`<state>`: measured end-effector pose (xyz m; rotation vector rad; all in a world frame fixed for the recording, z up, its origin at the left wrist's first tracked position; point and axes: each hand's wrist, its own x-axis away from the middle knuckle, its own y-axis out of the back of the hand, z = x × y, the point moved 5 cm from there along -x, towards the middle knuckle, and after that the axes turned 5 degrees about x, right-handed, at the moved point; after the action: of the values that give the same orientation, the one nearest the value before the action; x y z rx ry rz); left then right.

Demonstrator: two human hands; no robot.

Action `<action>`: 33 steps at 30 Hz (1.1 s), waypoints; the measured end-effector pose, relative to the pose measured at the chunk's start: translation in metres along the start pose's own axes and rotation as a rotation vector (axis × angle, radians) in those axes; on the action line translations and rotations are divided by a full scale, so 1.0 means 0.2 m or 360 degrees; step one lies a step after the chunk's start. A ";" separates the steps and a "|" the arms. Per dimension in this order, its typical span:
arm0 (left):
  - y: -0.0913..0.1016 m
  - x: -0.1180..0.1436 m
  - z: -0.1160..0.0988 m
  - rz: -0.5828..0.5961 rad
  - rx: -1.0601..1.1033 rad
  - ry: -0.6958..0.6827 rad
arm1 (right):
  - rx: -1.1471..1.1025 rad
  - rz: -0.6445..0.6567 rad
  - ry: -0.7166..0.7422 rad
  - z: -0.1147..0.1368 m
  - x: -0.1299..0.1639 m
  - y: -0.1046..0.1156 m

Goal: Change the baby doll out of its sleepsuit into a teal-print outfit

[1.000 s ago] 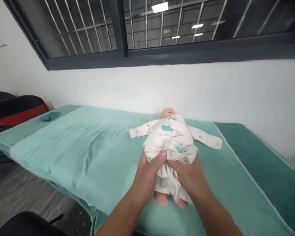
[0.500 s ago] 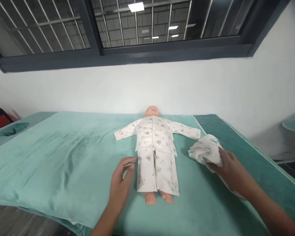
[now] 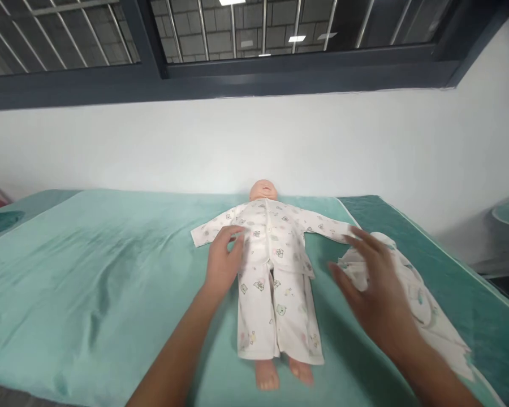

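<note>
A baby doll (image 3: 263, 190) lies face up on a green sheet, arms spread, its bare feet toward me. It wears a white printed long-sleeved top (image 3: 266, 232) and matching white trousers (image 3: 275, 316). My left hand (image 3: 224, 263) is at the left side of the top, thumb and fingers apart, fingertips overlapping the cloth's edge; whether they touch it I cannot tell. My right hand (image 3: 377, 288), smeared by motion, is spread and holds nothing. It hovers near the doll's sleeve end, partly hiding a crumpled white printed cloth (image 3: 428, 316) on the bed.
The green sheet (image 3: 123, 271) covers a wide bed against a white wall (image 3: 173, 147). A darker green strip (image 3: 411, 243) runs along the right. A dark green bundle (image 3: 2, 222) lies at the far left. Above is a dark-framed barred window (image 3: 254, 79).
My right hand has let go of the white cloth, which now lies spread lower on the right. My left hand has moved up from beside the trousers to the top's side. The view has shifted slightly.
</note>
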<state>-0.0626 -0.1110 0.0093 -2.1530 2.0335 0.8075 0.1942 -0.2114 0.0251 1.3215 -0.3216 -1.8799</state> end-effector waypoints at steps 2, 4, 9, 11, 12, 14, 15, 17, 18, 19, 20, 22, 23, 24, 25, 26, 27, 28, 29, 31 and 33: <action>-0.09 -0.16 -0.01 0.0052 0.0017 -0.0101 | -0.0292 0.0182 0.0045 0.08 -0.14 -0.22; -0.18 -0.32 0.00 0.0125 0.0024 -0.0161 | -0.0557 0.0285 -0.0036 0.09 -0.31 -0.45; -0.36 -0.58 0.08 0.0335 -0.0094 -0.0103 | -0.0763 0.0434 -0.0339 0.00 -0.61 -0.83; -0.39 -0.61 0.12 0.0383 -0.0144 -0.0096 | -0.0809 0.0463 -0.0404 -0.02 -0.63 -0.87; -0.40 -0.61 0.13 0.0396 -0.0157 -0.0099 | -0.0829 0.0478 -0.0431 -0.03 -0.62 -0.88; -0.41 -0.60 0.14 0.0405 -0.0164 -0.0108 | -0.0870 0.0526 -0.0475 -0.04 -0.60 -0.88; -0.40 -0.60 0.14 0.0407 -0.0165 -0.0107 | -0.0880 0.0535 -0.0496 -0.05 -0.60 -0.87; -0.40 -0.59 0.14 0.0405 -0.0155 -0.0099 | -0.0881 0.0529 -0.0528 -0.06 -0.59 -0.87; -0.40 -0.59 0.13 0.0404 -0.0144 -0.0095 | -0.0879 0.0529 -0.0531 -0.06 -0.59 -0.87; -0.40 -0.59 0.13 0.0407 -0.0130 -0.0093 | -0.0877 0.0535 -0.0523 -0.06 -0.59 -0.87; -0.40 -0.59 0.13 0.0412 -0.0115 -0.0093 | -0.0877 0.0545 -0.0505 -0.06 -0.60 -0.88; -0.40 -0.59 0.12 0.0417 -0.0095 -0.0095 | -0.0880 0.0567 -0.0461 -0.06 -0.60 -0.89; -0.40 -0.59 0.12 0.0416 -0.0092 -0.0092 | -0.0881 0.0573 -0.0446 -0.06 -0.60 -0.89; -0.40 -0.59 0.12 0.0416 -0.0092 -0.0089 | -0.0881 0.0578 -0.0440 -0.06 -0.60 -0.89; -0.40 -0.59 0.12 0.0415 -0.0093 -0.0086 | -0.0881 0.0579 -0.0444 -0.06 -0.60 -0.89; -0.40 -0.59 0.12 0.0417 -0.0092 -0.0086 | -0.0882 0.0576 -0.0454 -0.06 -0.60 -0.89; -0.40 -0.59 0.12 0.0417 -0.0088 -0.0086 | -0.0885 0.0569 -0.0461 -0.06 -0.60 -0.89; -0.40 -0.59 0.12 0.0415 -0.0083 -0.0087 | -0.0893 0.0564 -0.0461 -0.06 -0.60 -0.89; -0.40 -0.59 0.12 0.0411 -0.0077 -0.0089 | -0.0903 0.0558 -0.0458 -0.06 -0.60 -0.89; -0.40 -0.59 0.12 0.0406 -0.0073 -0.0097 | -0.0926 0.0548 -0.0458 -0.06 -0.60 -0.88; -0.40 -0.58 0.12 0.0409 -0.0078 -0.0106 | -0.0937 0.0547 -0.0491 -0.06 -0.60 -0.89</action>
<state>0.0070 0.0144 0.0133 -1.8826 2.3095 0.9523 0.1396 -0.0070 -0.0066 0.5453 -0.1203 -1.6958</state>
